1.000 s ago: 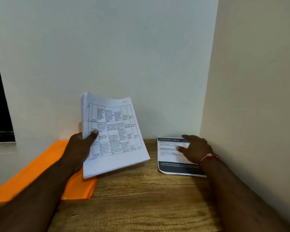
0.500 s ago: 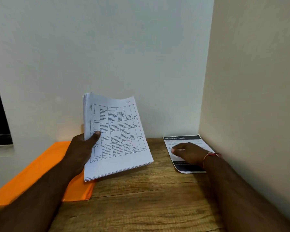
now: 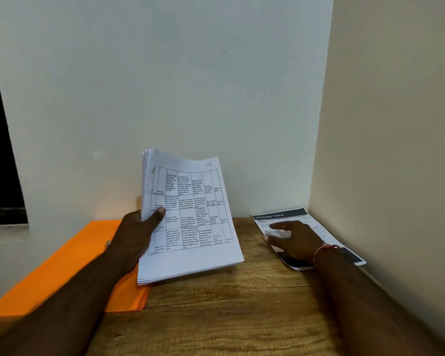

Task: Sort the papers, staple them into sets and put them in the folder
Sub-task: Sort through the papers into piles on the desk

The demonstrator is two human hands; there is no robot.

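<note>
- While the left hand [image 3: 136, 235] grips a thick stack of papers [image 3: 190, 227] by its left edge, thumb across the top pg & fingers hidden behind, the stack tilts up off the wooden worktop [image 3: 229, 317].
- Top pg: printed grid table w/ small text; a handwritten mark at the top right corner, too small to read for sure.
- Stack's lower left corner overlaps, from this view, an orange folder [image 3: 70, 268] lying flat at left on the worktop, near the back wall [image 3: 165, 86]. Folder looks closed.
- Right hand [image 3: 290, 240], slightly blurred, lies flat w/ fingers fairly straight on a single sheet [image 3: 278, 217] headed "DRESSING TABLE". Sheet sits in the far right corner of the worktop, just beside the side wall [image 3: 396, 124].
- Judgement: sorting stage, early; no set looks stapled or filed yet.
- Risk 1: stack is held at one edge only. If the thumb eases, pgs could fan out, slip & lose their order.
- Risk 2: sheet's near edge looks slightly lifted. A flat-palm slide could crease it or buckle it vs. the wall.
- Risk 3: dropping the stack on the folder would block opening it.
</note>
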